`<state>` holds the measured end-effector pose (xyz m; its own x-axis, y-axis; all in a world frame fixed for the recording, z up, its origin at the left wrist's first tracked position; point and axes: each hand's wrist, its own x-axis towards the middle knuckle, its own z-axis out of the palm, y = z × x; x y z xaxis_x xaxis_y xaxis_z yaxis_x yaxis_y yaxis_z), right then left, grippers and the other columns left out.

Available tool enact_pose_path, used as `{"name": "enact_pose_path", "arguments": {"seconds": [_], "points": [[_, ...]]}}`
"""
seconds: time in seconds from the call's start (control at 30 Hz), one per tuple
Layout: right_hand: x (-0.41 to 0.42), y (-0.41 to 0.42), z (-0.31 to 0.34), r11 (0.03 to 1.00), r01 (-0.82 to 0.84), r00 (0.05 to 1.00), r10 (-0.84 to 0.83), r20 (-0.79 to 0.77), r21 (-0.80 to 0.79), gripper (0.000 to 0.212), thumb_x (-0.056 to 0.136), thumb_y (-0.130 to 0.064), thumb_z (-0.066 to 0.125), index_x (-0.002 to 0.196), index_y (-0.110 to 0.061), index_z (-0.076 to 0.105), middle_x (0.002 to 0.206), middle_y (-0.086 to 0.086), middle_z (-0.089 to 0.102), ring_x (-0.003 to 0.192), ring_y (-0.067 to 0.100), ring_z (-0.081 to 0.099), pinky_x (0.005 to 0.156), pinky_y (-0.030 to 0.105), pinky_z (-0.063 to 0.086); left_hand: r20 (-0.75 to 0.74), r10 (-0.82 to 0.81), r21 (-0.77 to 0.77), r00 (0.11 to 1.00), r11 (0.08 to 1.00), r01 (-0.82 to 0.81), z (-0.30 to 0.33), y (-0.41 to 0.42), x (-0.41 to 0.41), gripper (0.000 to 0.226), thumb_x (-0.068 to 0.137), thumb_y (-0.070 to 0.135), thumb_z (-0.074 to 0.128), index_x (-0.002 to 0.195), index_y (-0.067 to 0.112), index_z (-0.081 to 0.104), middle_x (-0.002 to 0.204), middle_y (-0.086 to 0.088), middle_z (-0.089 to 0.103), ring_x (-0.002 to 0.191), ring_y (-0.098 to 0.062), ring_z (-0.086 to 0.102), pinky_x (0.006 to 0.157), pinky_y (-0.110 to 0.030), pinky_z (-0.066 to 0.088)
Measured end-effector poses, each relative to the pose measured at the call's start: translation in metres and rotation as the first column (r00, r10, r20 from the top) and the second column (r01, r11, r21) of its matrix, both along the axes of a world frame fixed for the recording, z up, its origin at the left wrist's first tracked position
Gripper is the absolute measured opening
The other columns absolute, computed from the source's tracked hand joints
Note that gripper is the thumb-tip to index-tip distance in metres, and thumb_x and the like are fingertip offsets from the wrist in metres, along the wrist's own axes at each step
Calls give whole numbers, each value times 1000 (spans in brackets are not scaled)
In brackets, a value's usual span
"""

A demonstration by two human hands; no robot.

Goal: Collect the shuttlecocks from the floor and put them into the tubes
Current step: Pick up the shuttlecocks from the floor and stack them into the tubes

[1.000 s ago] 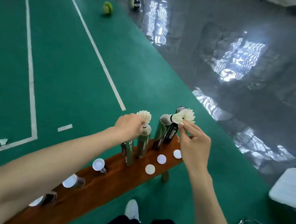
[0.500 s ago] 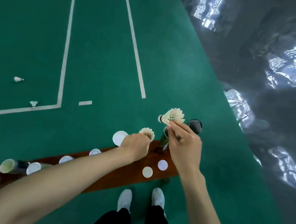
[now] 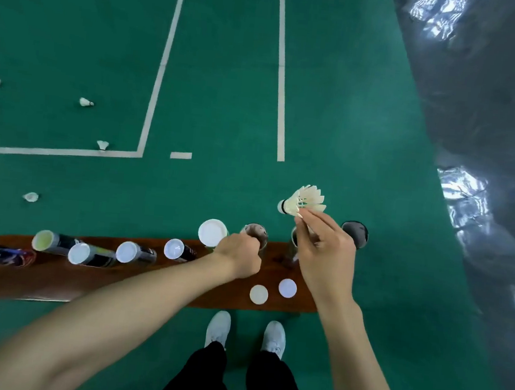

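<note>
My right hand [image 3: 325, 258] pinches a white feather shuttlecock [image 3: 304, 200] by its feathers, cork pointing left, above the right end of the wooden bench [image 3: 52, 282]. My left hand [image 3: 239, 256] is closed around an upright open tube [image 3: 255, 233] whose dark mouth shows. Another open tube [image 3: 355, 233] stands at the far right, and a third is mostly hidden under my right hand. Several capped tubes [image 3: 132, 252] stand along the bench to the left. Loose shuttlecocks [image 3: 102, 145] lie on the green court, another [image 3: 31, 196] closer to the bench.
Two white caps [image 3: 258, 294] lie on the bench near its front edge. A capped tube [image 3: 213, 232] stands just left of my left hand. My white shoes [image 3: 218, 328] are against the bench. White court lines cross the green floor; glossy grey floor lies to the right.
The camera has tilted down over the bench. The shuttlecock that stuck out of the tube by my left hand is gone from sight, and the tube's mouth shows open. My right hand still holds its shuttlecock.
</note>
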<state>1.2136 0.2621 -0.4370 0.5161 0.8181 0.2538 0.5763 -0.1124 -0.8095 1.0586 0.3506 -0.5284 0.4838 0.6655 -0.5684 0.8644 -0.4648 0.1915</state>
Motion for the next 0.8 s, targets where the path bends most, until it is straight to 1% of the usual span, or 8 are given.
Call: {"name": "enact_pose_path", "arguments": {"seconds": [0.1,0.23,0.3,0.4,0.47,0.57,0.67,0.8], "points": [[-2,1,-3,1000,-30,999,30,14,0,17,95,-11,72,110,-11,80,112,-3,77,89,12,73,76,35,60,16,3,-35,1000,999,-2,2,0,0,21,95,28,46,89,11,56,105,-19,68,93,-39,62,69,-38,47],[-6,1,-11,996,-82,996,82,27,-21,17,96,-11,72,110,-12,81,112,-4,77,87,14,73,74,38,61,3,-37,24,999,999,37,11,0,-2,27,97,28,48,108,11,64,110,-15,68,96,-38,65,74,-41,52],[-9,1,-15,994,-103,994,104,31,-41,16,96,-13,72,109,-14,81,111,-5,77,88,18,73,74,40,61,1,-70,71,998,995,70,20,-3,-6,24,97,29,49,110,14,63,109,-12,69,94,-36,66,73,-41,53],[-16,3,-20,986,-160,981,164,102,-49,15,95,-16,73,108,-17,81,111,-6,78,92,15,73,76,35,61,13,-86,116,996,990,84,35,-7,-21,20,94,27,50,108,17,60,107,-7,69,95,-33,65,70,-36,48],[-24,5,-26,973,-216,963,227,147,-81,16,94,-15,73,107,-19,81,111,-8,78,90,13,71,70,32,59,40,-42,145,998,989,35,46,-9,-38,20,89,29,50,104,21,61,101,-6,68,93,-34,64,67,-36,47],[-34,12,-44,913,-309,923,356,148,-265,18,98,-18,64,107,-24,80,109,-9,76,86,21,71,58,37,54,41,23,191,999,981,-31,61,-9,-60,24,86,29,46,101,26,64,96,-2,68,87,-34,65,63,-36,46],[-42,23,-72,778,-345,817,524,240,-526,21,102,-25,50,102,-22,71,103,-5,69,84,28,68,52,31,33,45,96,237,994,966,-103,70,-10,-78,21,88,30,49,101,27,65,98,-2,71,88,-33,66,64,-37,46],[-48,33,-100,642,-309,762,608,221,-702,31,104,-46,47,110,-22,65,107,2,70,90,32,69,61,34,44,36,173,250,984,952,-176,76,-15,-96,35,90,35,49,120,31,68,118,2,72,103,-30,66,79,-41,55]]}}
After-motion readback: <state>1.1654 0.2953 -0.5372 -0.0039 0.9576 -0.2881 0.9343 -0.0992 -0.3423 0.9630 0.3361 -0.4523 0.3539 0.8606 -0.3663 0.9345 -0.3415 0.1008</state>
